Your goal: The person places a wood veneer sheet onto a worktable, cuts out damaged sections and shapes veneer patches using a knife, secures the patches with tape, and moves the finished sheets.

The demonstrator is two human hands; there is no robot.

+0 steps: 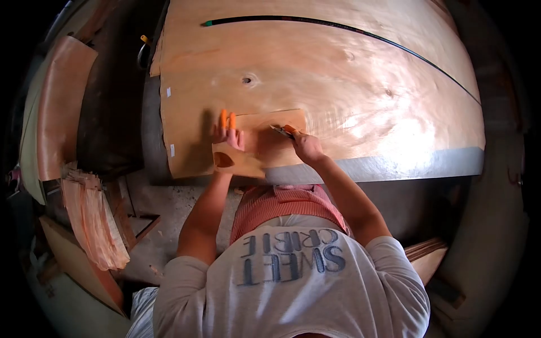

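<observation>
Nearest me, by the front edge of the tabletop (366,164), a small tan wood-veneer piece with an oval hole (242,163) hangs across my left wrist and palm. Its opening looks already made, though motion blurs its edges. My left hand (228,137), two fingers capped in orange, has its fingers spread and raised; I cannot tell whether it grips that piece or has let it go.

My right hand (309,149) is closed around a slim metal-bladed hand tool (283,132), its tip pointing left, just over a flat rectangular veneer piece (265,138). That rectangle lies on the large pale wood sheet (338,79) covering most of the tabletop, its upper and right edges cleanly visible. I cannot make out any finished cut in it, so I would judge the work there to be partway.

Farther off, beyond my left fingers, a small dark knot hole (246,80) shows in the sheet. Nothing covers it, so any work on that spot appears not yet done. Farthest away, a thin black rod with a green tip (315,21) lies across the sheet, apart from both hands.
</observation>
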